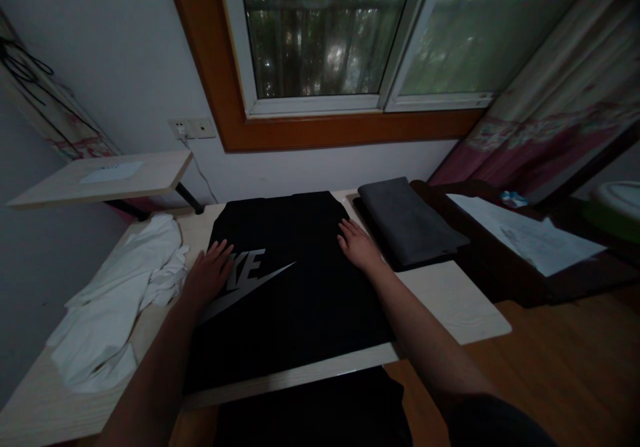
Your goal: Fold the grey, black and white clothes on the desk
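Black cloth [310, 320] appears smoothed under left hand [209, 275] and right hand [359, 244], fingers apart; white cloth [117, 294], left of it, lies crumpled.

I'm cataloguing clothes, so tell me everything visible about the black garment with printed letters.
The black garment looks like matte fabric, spread flat on the pale tabletop. It bears a grey swoosh and letters, "KE" readable. The left hand partly covers the print; the right hand rests at the garment's right edge.
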A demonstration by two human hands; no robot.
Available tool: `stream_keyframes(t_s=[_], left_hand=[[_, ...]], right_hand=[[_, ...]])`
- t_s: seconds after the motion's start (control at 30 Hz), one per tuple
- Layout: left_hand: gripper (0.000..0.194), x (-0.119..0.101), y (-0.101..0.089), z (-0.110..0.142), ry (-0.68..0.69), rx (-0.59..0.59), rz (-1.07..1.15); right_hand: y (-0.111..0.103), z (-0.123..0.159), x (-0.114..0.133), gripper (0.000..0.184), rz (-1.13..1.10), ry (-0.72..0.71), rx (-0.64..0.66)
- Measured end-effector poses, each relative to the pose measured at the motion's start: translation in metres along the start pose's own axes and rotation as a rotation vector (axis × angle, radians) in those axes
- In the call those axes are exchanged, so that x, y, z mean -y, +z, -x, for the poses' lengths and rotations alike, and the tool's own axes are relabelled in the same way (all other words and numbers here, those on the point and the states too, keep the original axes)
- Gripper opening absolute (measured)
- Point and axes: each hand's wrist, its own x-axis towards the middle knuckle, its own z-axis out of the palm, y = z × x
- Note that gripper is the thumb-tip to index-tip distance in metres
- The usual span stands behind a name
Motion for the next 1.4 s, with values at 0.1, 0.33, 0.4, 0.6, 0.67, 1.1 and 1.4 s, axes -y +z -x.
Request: stream_keyframes(t_s=[0.1,0.33,0.4,0.6,0.67,1.1,1.4], left_hand=[[0.054,-0.002,-0.001,0.001,-0.02,0.012,-0.003],[0.052,-0.003,-0.002,0.003,-0.019,0.003,-0.025],[0.051,-0.003,-0.001,0.004,-0.012,0.0,-0.029],[0.052,-0.004,-0.003,0.005,-0.004,0.004,-0.049],[0.052,-0.006,-0.004,0.005,-0.019,0.007,-0.057],[0.047,-0.071,-0.022,-0.003,0.131,0.008,0.0],[0.056,-0.155,-0.024,-0.017,0.395,0.093,0.116]], right_hand=[[-0.002,0.002,0.002,0.052,0.016,0.0,-0.006],[-0.005,0.004,0.005,0.051,0.017,-0.01,-0.022],[-0.005,0.004,0.004,0.05,0.017,-0.012,-0.026],[-0.005,0.004,0.004,0.05,0.027,-0.025,-0.036],[-0.005,0.004,0.004,0.05,0.028,-0.021,-0.036],[-0.005,0.004,0.007,0.051,0.033,0.0,-0.033],[-0.002,0.004,0.005,0.05,0.014,0.005,-0.037]])
